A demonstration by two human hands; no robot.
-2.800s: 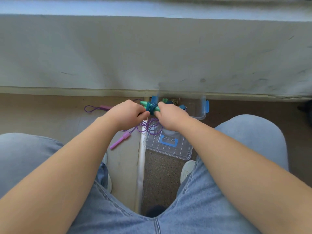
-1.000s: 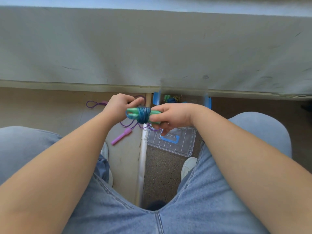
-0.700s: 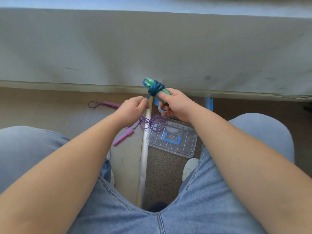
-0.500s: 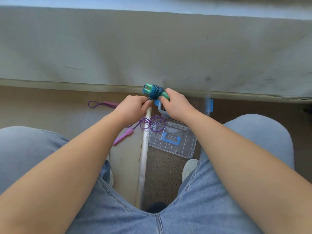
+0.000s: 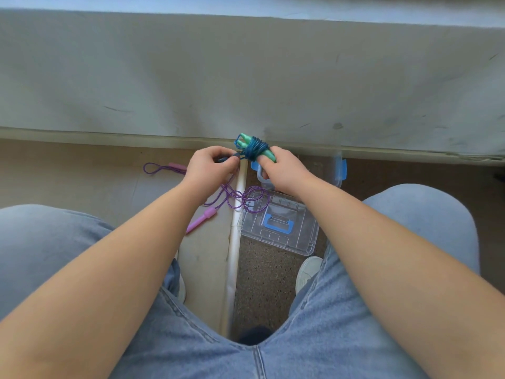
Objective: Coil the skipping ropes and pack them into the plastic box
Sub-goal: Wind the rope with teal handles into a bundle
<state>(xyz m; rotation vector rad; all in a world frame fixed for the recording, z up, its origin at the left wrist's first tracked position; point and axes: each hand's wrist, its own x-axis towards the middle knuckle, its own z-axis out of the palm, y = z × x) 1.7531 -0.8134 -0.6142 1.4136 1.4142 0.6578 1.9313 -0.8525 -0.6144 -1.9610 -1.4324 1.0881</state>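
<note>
Nearest, knees in blue jeans (image 5: 82,269); on the floor between them the clear lid (image 5: 281,228) lies flat, the loose purple skipping rope (image 5: 240,199) looped over its far-left corner. Beyond, left hand (image 5: 210,166) pinches the free end of the blue skipping rope (image 5: 255,149); right hand (image 5: 284,170) curls round its cord-wound green handles. The bundle is held just above the uncovered plastic box (image 5: 341,169), which sits at the foot of the grey wall (image 5: 246,77), partly hidden by the right hand.
</note>
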